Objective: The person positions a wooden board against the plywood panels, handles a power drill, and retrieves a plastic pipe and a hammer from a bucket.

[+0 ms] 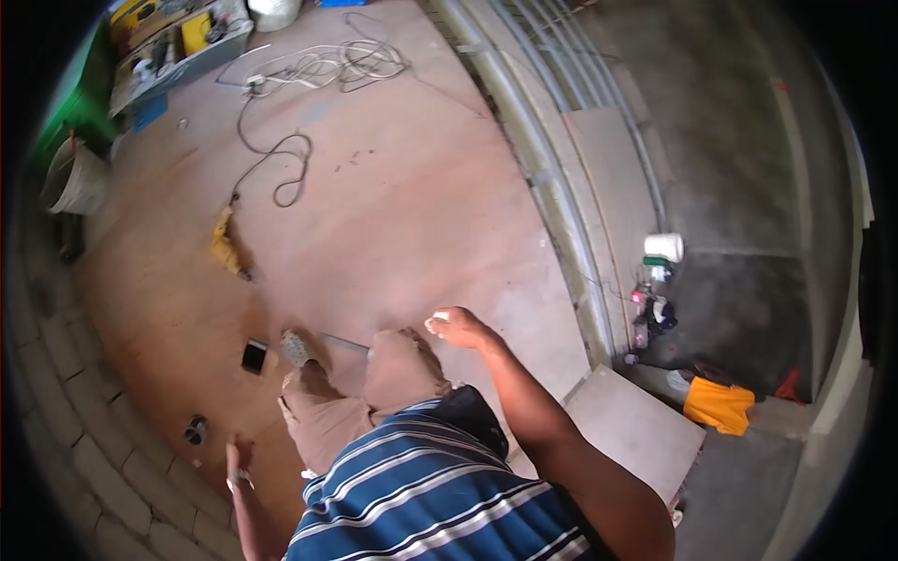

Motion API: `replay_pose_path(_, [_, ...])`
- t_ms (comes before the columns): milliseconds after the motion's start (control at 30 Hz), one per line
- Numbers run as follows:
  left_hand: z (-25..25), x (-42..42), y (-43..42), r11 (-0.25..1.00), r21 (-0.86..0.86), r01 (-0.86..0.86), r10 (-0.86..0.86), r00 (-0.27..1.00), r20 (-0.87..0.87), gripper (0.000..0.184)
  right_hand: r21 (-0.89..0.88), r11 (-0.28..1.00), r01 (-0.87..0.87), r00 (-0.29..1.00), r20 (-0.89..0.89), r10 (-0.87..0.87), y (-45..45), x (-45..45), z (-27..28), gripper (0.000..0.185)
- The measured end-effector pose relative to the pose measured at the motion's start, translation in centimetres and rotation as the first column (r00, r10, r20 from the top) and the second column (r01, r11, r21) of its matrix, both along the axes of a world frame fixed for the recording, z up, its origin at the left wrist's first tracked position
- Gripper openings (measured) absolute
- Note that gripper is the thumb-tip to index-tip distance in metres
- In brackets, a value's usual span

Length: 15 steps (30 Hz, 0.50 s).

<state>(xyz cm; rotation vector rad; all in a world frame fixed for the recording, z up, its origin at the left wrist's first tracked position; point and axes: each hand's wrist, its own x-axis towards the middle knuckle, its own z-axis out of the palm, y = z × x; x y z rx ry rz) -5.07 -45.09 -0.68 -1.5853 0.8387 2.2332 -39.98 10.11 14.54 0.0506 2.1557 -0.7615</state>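
Observation:
My right hand [458, 328] is out beside my right knee, its fingers curled round a small white thing [437, 320] too small to name. My left hand [239, 454] hangs low on the left over the reddish board floor [374, 206]; its fingers are too small and blurred to read. Near it lies a small dark round object [195, 431]. A black rectangular object with a light edge [254, 356] rests by my shoe [297, 348]. Farther ahead, a yellow power tool [224, 245] lies on the floor with its cord running forward.
Tangled cable [360, 64] lies ahead. A tool-filled tub [178, 58], a green bin [82, 103] and a white bucket [77, 178] stand at upper left. A block wall [103, 467] runs along the left. Pipes [561, 187], a pale panel [636, 430] and orange cloth [718, 406] are right.

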Motion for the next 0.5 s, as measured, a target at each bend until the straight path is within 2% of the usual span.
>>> replay_pose_path(33, [-3.1, -1.3, -4.0, 0.716, -0.533, 0.451, -0.540, 0.842, -0.013, 0.032, -0.017, 0.999, -0.029, 0.998, -0.051, 0.028, -0.4, -0.7, 0.6, 0.030])
replay_pose_path(67, [-5.8, -2.7, -7.8, -0.026, -0.821, 0.570, -0.678, 0.594, 0.434, 0.048, -0.029, 0.999, 0.014, 1.000, -0.021, -0.015, -1.0, -1.8, 1.2, 0.030])
replay_pose_path(100, [-9.0, -3.8, -11.9, 0.305, -0.809, 0.503, -0.521, 0.799, 0.301, 0.059, -0.048, 0.998, 0.040, 0.999, 0.016, -0.040, -1.3, -2.8, 1.8, 0.031])
replay_pose_path(133, [-3.0, -10.2, -10.5, 0.335, -0.774, 0.538, -0.469, 0.807, 0.358, 0.061, -0.068, 0.995, 0.068, 0.997, 0.036, -0.066, -1.3, -3.7, 1.5, 0.030])
replay_pose_path(167, [6.6, -19.2, -7.3, 0.370, -0.737, 0.566, -0.417, 0.810, 0.413, 0.062, -0.018, 1.000, -0.010, 0.995, 0.099, 0.012, -0.6, -5.0, 0.3, 0.029])
replay_pose_path(200, [4.9, -20.5, -9.0, 0.556, -0.683, 0.474, -0.343, 0.879, 0.331, 0.062, -0.070, 0.998, -0.008, 0.995, 0.098, 0.015, -0.6, -5.3, -0.2, 0.029])
replay_pose_path(233, [0.8, -21.0, -11.7, 0.472, -0.750, 0.463, -0.383, 0.874, 0.299, 0.062, -0.115, 0.993, 0.002, 0.994, 0.104, 0.010, -0.7, -6.6, -0.7, 0.028])
replay_pose_path(300, [2.5, -26.9, -10.2, 0.385, -0.802, 0.457, -0.444, 0.853, 0.274, 0.061, -0.115, 0.992, 0.042, 0.977, 0.211, -0.017, -1.6, -9.6, -3.9, 0.028])
replay_pose_path(333, [3.8, -29.4, -8.7, 0.419, -0.781, 0.463, -0.441, 0.856, 0.272, 0.062, -0.104, 0.993, 0.062, 0.962, 0.270, -0.032, -1.8, -11.5, -5.5, 0.027])
replay_pose_path(367, [3.8, -32.5, -7.7, 0.446, -0.769, 0.459, -0.442, 0.860, 0.256, 0.063, -0.102, 0.994, 0.025, 0.970, 0.243, 0.001, -2.1, -14.2, -7.6, 0.027])
replay_pose_path(433, [-0.6, -34.8, -7.0, 0.504, -0.751, 0.426, -0.434, 0.877, 0.206, 0.068, -0.072, 0.997, -0.012, 0.975, 0.220, 0.028, -2.7, -15.4, -11.1, 0.027])
replay_pose_path(500, [-5.4, -37.7, -6.1, 0.502, -0.716, 0.485, -0.441, 0.856, 0.270, 0.075, -0.065, 0.998, 0.003, 0.977, 0.212, 0.011, -2.7, -17.0, -13.3, 0.027])
